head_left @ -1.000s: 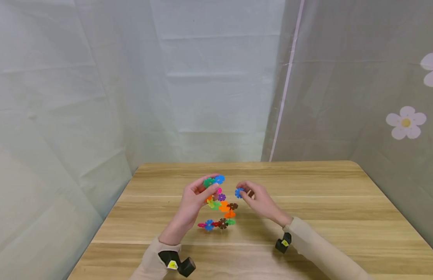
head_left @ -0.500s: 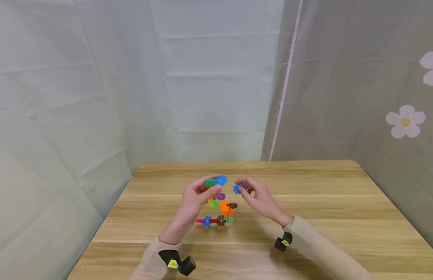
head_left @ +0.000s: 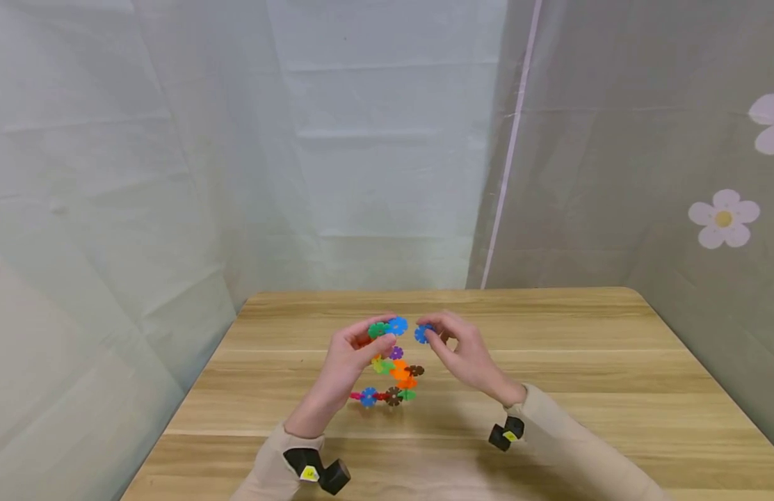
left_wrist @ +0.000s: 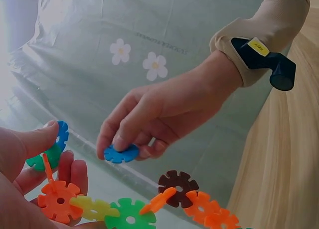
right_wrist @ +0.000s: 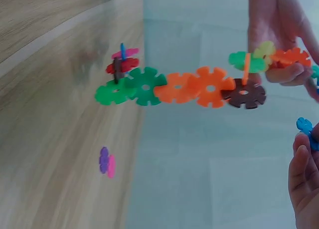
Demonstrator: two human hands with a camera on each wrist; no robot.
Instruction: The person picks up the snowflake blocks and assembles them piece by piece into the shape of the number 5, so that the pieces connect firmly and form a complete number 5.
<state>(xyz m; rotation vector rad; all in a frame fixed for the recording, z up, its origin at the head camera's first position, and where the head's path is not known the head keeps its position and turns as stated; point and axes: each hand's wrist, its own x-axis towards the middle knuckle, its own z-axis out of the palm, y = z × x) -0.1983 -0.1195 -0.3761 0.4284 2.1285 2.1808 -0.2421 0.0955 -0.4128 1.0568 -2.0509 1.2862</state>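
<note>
My left hand [head_left: 345, 358] grips a chain of flower-shaped snowflake discs, thumb against the green disc [head_left: 378, 330] beside the chain's blue end disc [head_left: 397, 325]. From that hand the chain hangs in a bend, through orange, yellow, green and brown discs [left_wrist: 178, 188], down to a row close over the table with another blue disc [head_left: 368, 396]. My right hand [head_left: 468, 351] pinches a loose blue disc [left_wrist: 121, 154] between thumb and fingers. A small gap separates this disc from the chain's blue end.
A purple disc [right_wrist: 103, 160] and a pink disc [right_wrist: 111, 166] lie on the wooden table [head_left: 581, 362] beyond the chain. Pale curtains [head_left: 387, 174] hang behind the table and along its sides.
My right hand has moved a little left and up with its blue disc, narrowing the gap to the chain's end. The chain's lower row has shifted slightly left.
</note>
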